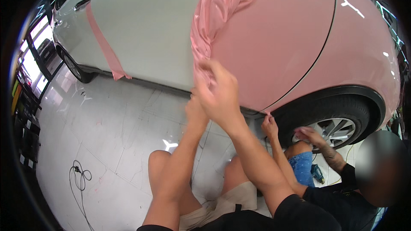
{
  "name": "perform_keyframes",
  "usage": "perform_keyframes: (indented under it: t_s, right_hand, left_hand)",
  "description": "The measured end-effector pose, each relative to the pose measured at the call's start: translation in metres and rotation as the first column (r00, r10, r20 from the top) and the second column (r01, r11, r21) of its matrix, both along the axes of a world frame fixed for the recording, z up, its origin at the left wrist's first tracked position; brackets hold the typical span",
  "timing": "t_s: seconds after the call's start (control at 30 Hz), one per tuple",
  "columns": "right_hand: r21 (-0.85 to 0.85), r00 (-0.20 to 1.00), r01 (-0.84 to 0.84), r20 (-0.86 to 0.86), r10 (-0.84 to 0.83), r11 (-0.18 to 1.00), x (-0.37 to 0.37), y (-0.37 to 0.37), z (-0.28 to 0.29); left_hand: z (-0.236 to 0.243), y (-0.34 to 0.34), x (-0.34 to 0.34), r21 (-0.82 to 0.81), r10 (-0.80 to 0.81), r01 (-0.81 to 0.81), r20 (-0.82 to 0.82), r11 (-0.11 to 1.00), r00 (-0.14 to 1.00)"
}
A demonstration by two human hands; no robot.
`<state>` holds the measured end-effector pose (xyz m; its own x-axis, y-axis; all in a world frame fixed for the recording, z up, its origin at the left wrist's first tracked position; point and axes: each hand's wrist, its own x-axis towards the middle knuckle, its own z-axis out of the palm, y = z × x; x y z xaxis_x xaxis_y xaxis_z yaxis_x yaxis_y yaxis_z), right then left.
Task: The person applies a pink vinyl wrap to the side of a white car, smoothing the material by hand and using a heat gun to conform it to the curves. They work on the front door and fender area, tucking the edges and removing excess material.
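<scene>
Glossy pink vinyl film (pixel 209 21) hangs in a bunched, creased band down the car's side, beside smooth pink on the rear door (pixel 278 38). My right hand (pixel 220 96), slightly blurred, curls its fingers around the lower end of the bunched film. Just below and to its left, my left hand (pixel 197 107) is closed at the film's bottom end, near the lower edge of the door; the right hand partly hides its fingers. The pale grey-green front door (pixel 150 30) lies to the left of the band.
A co-worker (pixel 342 201) crouches at my right, one hand (pixel 269 126) at a pink film edge by the rear wheel (pixel 336 128). A pink strip (pixel 102 42) hangs from the front door handle (pixel 82 3). A black cable (pixel 79 177) lies coiled on the tiled floor (pixel 124 132).
</scene>
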<state>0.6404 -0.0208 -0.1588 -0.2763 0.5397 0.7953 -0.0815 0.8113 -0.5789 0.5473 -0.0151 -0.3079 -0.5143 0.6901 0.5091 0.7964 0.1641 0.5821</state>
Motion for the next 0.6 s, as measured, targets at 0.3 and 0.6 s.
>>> perform_keyframes:
  t_s: [0.3, 0.6]
  right_hand:
    - [0.910, 0.744, -0.190, 0.379, -0.551, 0.369, -0.062, 0.068, 0.163]
    - [0.878, 0.547, -0.477, 0.259, -0.796, -0.042, -0.010, 0.119, 0.184]
  left_hand:
    - [0.020, 0.023, 0.026, -0.160, 0.182, -0.127, 0.406, 0.979, 0.896]
    - [0.138, -0.020, 0.002, 0.036, 0.050, -0.066, 0.333, 0.997, 0.942]
